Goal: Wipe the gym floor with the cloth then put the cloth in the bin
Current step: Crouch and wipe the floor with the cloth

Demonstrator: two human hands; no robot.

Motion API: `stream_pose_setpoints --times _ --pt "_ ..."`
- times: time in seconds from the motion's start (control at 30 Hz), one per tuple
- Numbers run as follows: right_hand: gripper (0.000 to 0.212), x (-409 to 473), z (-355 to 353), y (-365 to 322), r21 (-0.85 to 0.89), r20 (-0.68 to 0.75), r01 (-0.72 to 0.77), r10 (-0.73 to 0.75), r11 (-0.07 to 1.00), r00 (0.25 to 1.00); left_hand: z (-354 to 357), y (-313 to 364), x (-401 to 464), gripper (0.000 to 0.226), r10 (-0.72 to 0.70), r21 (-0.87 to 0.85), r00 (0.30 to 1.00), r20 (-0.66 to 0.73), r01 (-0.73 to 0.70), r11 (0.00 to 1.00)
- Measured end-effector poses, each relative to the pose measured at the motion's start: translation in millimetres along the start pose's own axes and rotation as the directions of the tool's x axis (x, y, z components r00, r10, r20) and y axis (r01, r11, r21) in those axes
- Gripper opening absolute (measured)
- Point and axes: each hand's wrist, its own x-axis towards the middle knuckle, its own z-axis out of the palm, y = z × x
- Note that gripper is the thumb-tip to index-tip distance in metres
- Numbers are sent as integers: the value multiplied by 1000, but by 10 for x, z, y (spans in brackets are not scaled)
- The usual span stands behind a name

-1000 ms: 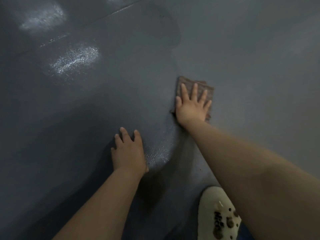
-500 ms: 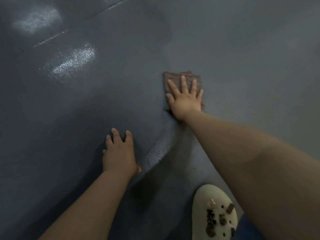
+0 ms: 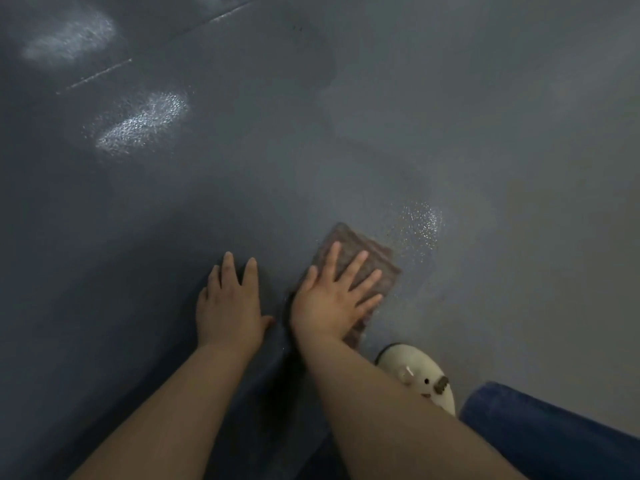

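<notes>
A folded brown cloth [image 3: 360,249] lies flat on the grey gym floor [image 3: 485,133], close in front of me. My right hand [image 3: 332,299] presses down on it with fingers spread; the near part of the cloth is hidden under the palm. My left hand [image 3: 230,306] rests flat on the bare floor just to the left of the cloth, holding nothing, its thumb almost touching my right wrist. No bin is in view.
The floor to the left looks darker and damp, with shiny patches [image 3: 138,128]. Another wet glint [image 3: 419,223] sits just beyond the cloth. My cream shoe [image 3: 412,368] and a blue denim leg [image 3: 540,431] are at the lower right. A seam line [image 3: 93,76] crosses the far left.
My right hand has dragged the cloth back toward me, ending beside my left hand and near the shoe. The left hand has stayed planted on the floor.
</notes>
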Motion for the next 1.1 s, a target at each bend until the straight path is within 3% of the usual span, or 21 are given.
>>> stream_pose_setpoints --times 0.07,0.17,0.23,0.43,0.83,1.1 --pt "55 -128 29 -40 -52 102 230 -224 972 969 46 -23 -69 91 -20 -20 1000 0 20 1000" --pt "52 185 -126 70 -175 143 562 -544 809 827 93 -76 -156 96 -43 -23 999 34 43 999" --pt "52 564 -262 135 -205 266 671 -619 713 739 97 -82 -192 102 -47 -16 997 63 48 999" --pt "53 1285 -453 -76 -188 216 432 -391 882 894 -77 -20 45 101 -34 -95 998 56 40 995" --pt "55 2174 -540 -1195 -153 237 451 -410 879 881 -298 72 523 113 -12 -57 989 151 21 998" --pt "57 2402 -557 -1427 -141 203 425 -394 894 896 -308 70 578 111 -13 -69 979 201 28 997"
